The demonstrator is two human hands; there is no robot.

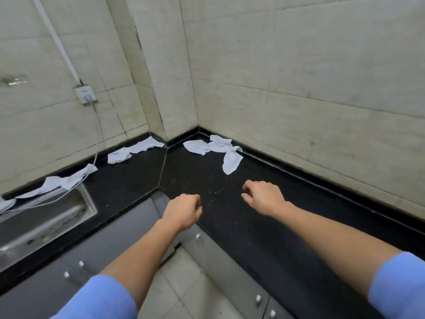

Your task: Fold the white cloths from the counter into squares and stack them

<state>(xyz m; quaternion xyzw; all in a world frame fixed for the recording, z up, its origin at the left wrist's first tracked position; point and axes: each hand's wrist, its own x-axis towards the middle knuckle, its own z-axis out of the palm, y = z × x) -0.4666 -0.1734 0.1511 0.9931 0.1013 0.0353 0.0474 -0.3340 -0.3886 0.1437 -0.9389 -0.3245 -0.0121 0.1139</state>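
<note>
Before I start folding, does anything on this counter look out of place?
Yes. The white cloths lie crumpled and scattered along the back of the black counter, none folded. One cloth sits at the sink edge with a white cable trailing across it.

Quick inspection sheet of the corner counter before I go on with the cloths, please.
Surface: black counter, L-shaped, with a seam at the corner.
Job's things: white cloths, all unfolded: a crumpled bunch by the right wall, a pair by the corner, more behind the sink. No stack seen.
Clutter: nothing seen.
Grippers: left hand and right hand over the counter, fingers curled, holding nothing.
Cables: white cord from wall socket runs down past the cloths over the sink.
Surroundings: tiled walls, grey cabinets below.
</note>
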